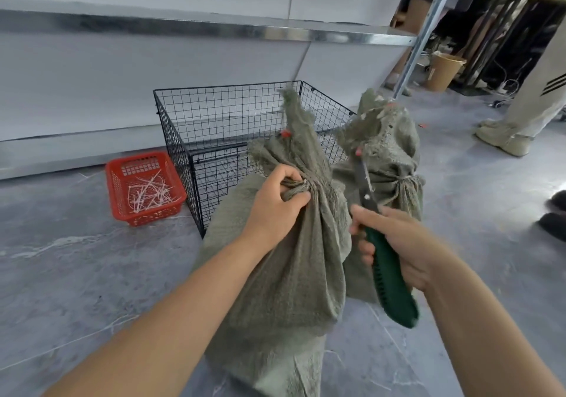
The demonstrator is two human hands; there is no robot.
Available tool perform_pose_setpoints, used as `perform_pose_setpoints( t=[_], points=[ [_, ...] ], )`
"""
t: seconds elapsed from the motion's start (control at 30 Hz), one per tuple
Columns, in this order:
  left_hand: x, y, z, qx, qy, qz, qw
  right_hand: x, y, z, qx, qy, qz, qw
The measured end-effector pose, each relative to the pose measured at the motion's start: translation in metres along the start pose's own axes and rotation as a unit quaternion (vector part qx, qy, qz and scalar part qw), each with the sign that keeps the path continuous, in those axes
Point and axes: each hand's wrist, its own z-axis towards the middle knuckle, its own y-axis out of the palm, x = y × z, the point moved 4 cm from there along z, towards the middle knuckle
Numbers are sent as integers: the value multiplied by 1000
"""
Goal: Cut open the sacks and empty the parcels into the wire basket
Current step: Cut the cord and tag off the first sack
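Head view: where is the nearer sack (288, 258)?
Upright on the grey floor (76, 258), against the front corner of the wire basket (214, 111). The left hand (275, 209) grips its tied neck.
And the right hand (401, 243)?
Wrapped round a green-handled knife (387, 274), blade pointing up beside that neck, in front of the second sack (392, 151), which is also tied.
Anything else?
A red plastic basket (112, 188) holding white cut ties (147, 194), left of the wire basket.
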Motion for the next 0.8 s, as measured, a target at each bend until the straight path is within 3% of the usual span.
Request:
perform_pose_setpoints(
  t=[0.17,0.5,0.7,0.8],
  points=[
    [-2,-1,-4,1,-2,-5,1000,-9,19,13,117,-188,-37,974],
    [1,-4,-10,-49,-55,-110,991,-4,41,25,173,-208,-48,961],
    [-1,-4,-7,1,-59,34,998,-6,39,27,191,-213,-50,957],
    [8,-10,-10,23,8,168,985,-5,35,28,207,-215,-50,953]
  ],
)
